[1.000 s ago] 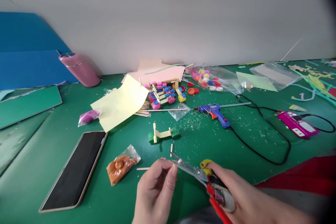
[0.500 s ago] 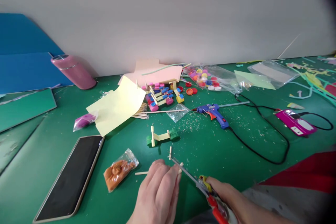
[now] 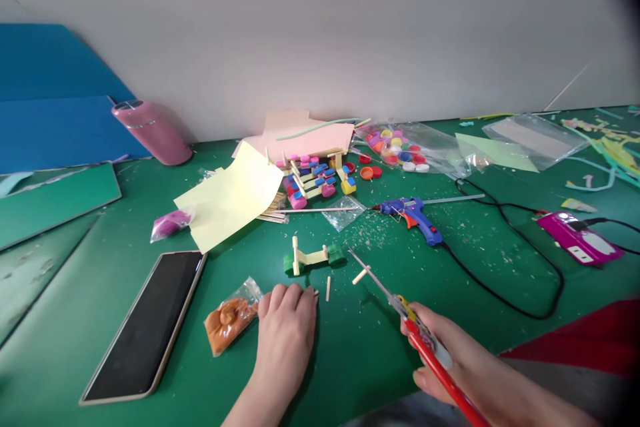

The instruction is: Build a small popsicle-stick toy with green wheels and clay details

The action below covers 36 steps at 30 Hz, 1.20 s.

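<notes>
Palm down on the green table, my left hand (image 3: 287, 320) has its fingers curled together beside the bag of orange clay (image 3: 231, 315); a small pale stick tip shows at its fingertips. My right hand (image 3: 450, 353) grips red-handled scissors (image 3: 425, 343), their blades pointing up and left. Near the blades is a short pale stick piece (image 3: 361, 275). Another thin stick piece (image 3: 328, 288) lies between the hands. Just beyond them stands a small frame with green wheels (image 3: 314, 258) and a pale crossbar.
A phone (image 3: 145, 327) lies left. A blue glue gun (image 3: 413, 217) with its black cord lies right, towards a pink power strip (image 3: 580, 238). Behind are yellow paper (image 3: 233, 197), colourful wheeled pieces (image 3: 315, 180), a bag of caps (image 3: 400, 147) and a pink bottle (image 3: 155, 135).
My left hand has moved away from the scissors, left and forward to the table. The scissors have shifted slightly right. A short stick piece now shows by the blades. The view has shifted slightly.
</notes>
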### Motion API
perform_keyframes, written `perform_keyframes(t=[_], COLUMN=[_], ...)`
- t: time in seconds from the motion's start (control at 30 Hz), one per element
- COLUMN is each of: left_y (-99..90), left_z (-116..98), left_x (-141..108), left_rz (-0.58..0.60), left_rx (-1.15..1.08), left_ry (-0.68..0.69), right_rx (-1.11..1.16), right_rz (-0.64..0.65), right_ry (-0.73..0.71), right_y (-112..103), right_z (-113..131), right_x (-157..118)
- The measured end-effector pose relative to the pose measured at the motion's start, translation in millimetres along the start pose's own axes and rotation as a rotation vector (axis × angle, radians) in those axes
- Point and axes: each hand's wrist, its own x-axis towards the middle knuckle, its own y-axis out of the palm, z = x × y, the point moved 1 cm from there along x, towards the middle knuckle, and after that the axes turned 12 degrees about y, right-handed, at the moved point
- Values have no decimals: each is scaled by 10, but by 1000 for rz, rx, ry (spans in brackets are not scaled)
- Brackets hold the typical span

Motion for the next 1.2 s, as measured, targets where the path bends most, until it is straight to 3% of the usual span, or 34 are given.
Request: perform_keyframes(t=[0.1, 0.23, 0.3, 0.43, 0.53, 0.8, 1.0, 1.2], left_y=[-56, -278, -383, -453, -418, -429, -522, -545], left_z=[30, -17, -99, -269, -295, -242, -229, -229], left_x=[-32, -50, -3, 162, 239, 256, 282, 228], left_rz=[-42, -266, -309, -307, -319, -334, -271, -271], left_rx=[9, -99, -186, -196, -198, -225, -441, -497], left_ry=[-14, 67, 70, 44, 41, 119, 165, 222], right_rx=[-13, 81, 65, -158, -263, -309, -368, -411], right_rz=[8, 122, 143, 56, 60, 95, 48, 110], right_ry=[-1, -25, -25, -91, -162, -228, -217, -209], right_y=[-11, 50, 114, 217, 233, 176, 112, 121], right_z=[14, 69, 108, 181, 196, 167, 97, -17], right_x=[-5, -20, -40, -76, -75, -27, -72, 65])
